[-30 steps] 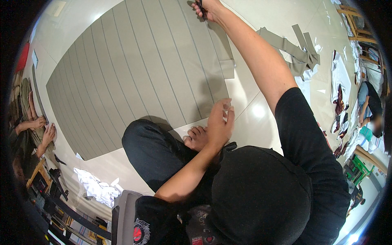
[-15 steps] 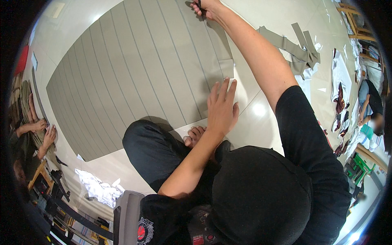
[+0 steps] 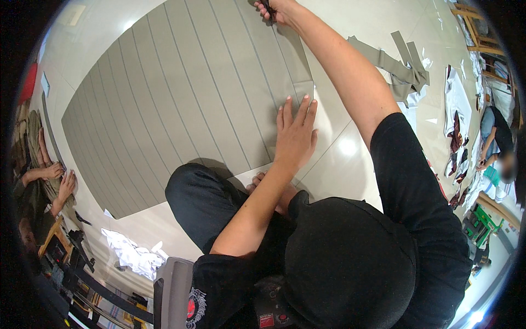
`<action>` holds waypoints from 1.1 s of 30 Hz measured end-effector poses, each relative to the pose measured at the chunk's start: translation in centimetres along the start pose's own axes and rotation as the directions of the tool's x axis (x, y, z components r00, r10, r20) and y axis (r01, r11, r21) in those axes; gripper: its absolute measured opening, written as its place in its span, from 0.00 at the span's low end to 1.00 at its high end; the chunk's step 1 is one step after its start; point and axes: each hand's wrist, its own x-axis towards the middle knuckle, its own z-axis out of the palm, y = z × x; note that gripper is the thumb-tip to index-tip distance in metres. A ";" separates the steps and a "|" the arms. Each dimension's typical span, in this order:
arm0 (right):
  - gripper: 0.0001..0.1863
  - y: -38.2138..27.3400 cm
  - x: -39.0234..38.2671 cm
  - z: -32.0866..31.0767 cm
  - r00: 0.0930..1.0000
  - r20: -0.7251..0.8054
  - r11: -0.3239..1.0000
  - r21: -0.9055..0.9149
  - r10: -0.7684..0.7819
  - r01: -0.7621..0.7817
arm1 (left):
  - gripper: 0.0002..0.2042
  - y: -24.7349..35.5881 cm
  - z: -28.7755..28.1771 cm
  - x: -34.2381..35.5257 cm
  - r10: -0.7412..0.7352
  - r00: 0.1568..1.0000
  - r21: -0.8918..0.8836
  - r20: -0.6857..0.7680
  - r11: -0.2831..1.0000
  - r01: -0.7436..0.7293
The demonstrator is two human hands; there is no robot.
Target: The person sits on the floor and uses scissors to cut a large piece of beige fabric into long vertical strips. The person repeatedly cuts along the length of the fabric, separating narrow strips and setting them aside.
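A large grey-beige fabric sheet [image 3: 181,93] with dark parallel lines is spread on the floor in front of me. My left hand [image 3: 295,131] lies with fingers stretched out on its right edge, close to a small folded-over corner [image 3: 304,90]. At the top of the picture, my right hand [image 3: 279,11] is closed around black-handled scissors [image 3: 267,10] at the far right edge of the sheet. The picture's border cuts off part of that hand, and the blades cannot be made out.
Cut strips of the same grey-beige fabric [image 3: 402,68] lie on the tiled floor to the right. Crumpled white material [image 3: 134,255] is at the lower left. Another person's hands [image 3: 66,181] work at the left edge; another person [image 3: 496,137] sits far right beside white and maroon cloth [image 3: 456,120].
My left hand has slid slightly forward along the fabric's right edge. My right hand keeps its place at the far edge, with the scissors' handles slightly shifted.
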 end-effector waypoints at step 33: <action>0.20 -0.7 0.4 0.2 0.999 0.019 0.996 -0.083 0.033 -0.031 | 0.38 1.3 0.5 -2.2 0.047 0.991 -0.001 0.127 0.999 -0.047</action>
